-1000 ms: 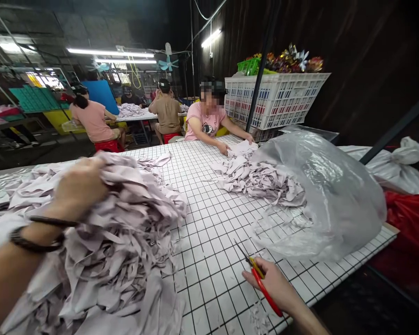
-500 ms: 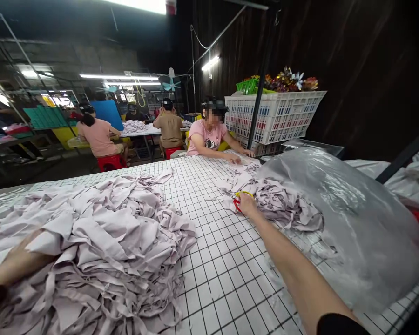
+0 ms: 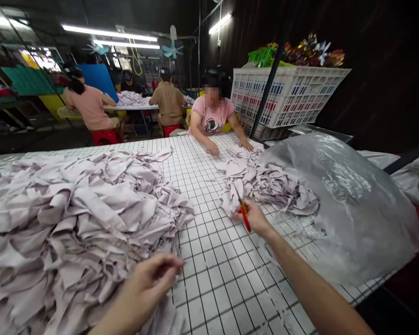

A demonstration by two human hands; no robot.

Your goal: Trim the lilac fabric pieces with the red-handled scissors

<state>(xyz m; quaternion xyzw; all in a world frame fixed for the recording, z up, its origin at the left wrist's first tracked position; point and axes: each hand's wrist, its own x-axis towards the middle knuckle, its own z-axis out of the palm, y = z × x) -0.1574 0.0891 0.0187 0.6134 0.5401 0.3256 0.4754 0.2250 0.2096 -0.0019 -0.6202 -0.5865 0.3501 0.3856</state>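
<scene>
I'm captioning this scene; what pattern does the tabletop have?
The tabletop has a black grid on white, best seen in the head view.

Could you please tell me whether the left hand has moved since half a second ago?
Yes: judged against the gridded tabletop, the left hand has moved rightward, to the right edge of the larger fabric pile.

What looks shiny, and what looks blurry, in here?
In the head view, glare streaks the plastic bag; in the head view, the left hand looks slightly smeared; in the head view, the tube light glows white and the wall at right is dark.
</scene>
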